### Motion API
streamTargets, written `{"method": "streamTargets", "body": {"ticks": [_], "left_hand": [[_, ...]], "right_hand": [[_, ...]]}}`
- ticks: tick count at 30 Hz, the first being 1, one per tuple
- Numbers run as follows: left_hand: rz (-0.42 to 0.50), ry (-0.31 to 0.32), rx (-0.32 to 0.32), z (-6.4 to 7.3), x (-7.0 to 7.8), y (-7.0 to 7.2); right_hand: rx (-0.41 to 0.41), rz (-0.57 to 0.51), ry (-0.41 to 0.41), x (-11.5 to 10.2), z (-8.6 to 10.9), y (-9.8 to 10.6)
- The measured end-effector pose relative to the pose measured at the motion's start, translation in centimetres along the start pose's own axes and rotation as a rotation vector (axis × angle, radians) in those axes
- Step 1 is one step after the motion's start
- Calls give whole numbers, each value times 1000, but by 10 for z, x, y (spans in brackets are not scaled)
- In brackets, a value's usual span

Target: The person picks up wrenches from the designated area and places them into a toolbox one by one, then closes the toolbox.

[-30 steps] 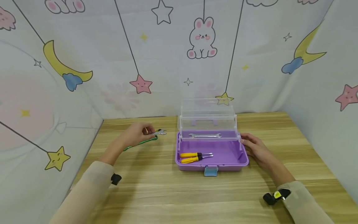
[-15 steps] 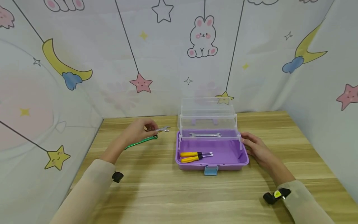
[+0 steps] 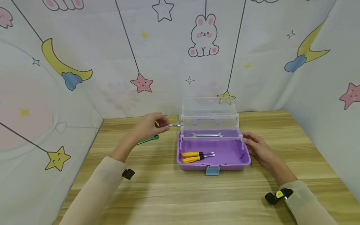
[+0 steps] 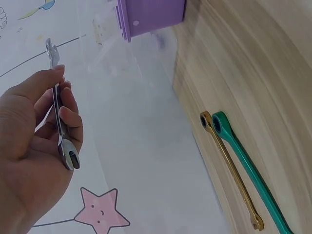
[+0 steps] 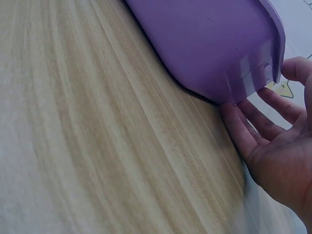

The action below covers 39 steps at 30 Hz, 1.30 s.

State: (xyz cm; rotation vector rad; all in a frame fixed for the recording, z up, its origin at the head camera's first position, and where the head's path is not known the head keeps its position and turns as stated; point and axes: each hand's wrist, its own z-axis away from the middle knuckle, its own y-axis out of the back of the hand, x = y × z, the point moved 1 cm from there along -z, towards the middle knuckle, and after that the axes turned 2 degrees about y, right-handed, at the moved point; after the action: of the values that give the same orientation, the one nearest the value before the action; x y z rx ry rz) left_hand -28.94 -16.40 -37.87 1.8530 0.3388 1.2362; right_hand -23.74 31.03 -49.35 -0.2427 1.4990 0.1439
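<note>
My left hand (image 3: 150,127) pinches a silver open-end wrench (image 3: 175,124) above the table, its far jaw overlapping the toolbox's clear trays in the head view. In the left wrist view the same wrench (image 4: 59,114) lies between thumb and curled fingers, both ends showing. My right hand (image 3: 260,150) holds the right side of the purple toolbox (image 3: 213,167); the right wrist view has thumb at the rim and fingers against the outer wall (image 5: 209,53). Another silver wrench (image 3: 206,135) lies in the lower clear tray. Two yellow-handled screwdrivers (image 3: 192,154) lie in the purple bottom.
A green ratchet wrench (image 4: 248,168) and a gold one (image 4: 234,175) lie side by side on the wooden table (image 3: 168,193); the left hand hides the gold one from the head view. Clear trays (image 3: 209,118) stand raised at the box's back. A blue latch (image 3: 212,170) hangs in front.
My left hand has lifted the silver wrench and carried it right and away from me, toward the toolbox's raised trays. The right hand has stayed on the toolbox.
</note>
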Motion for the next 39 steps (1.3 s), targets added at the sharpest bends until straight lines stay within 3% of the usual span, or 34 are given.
{"method": "streamTargets", "body": {"ticks": [8,22,39], "left_hand": [[49,-53,-15,-15,20,-9],[32,-154,-53,-44,47,-33],[21,-190,-79,-67,67,-63]], "right_hand": [[8,-1,-8,0,0,0],[12,-12,-11,-1,1,0],[15,-17,-15,0,0,0]]}}
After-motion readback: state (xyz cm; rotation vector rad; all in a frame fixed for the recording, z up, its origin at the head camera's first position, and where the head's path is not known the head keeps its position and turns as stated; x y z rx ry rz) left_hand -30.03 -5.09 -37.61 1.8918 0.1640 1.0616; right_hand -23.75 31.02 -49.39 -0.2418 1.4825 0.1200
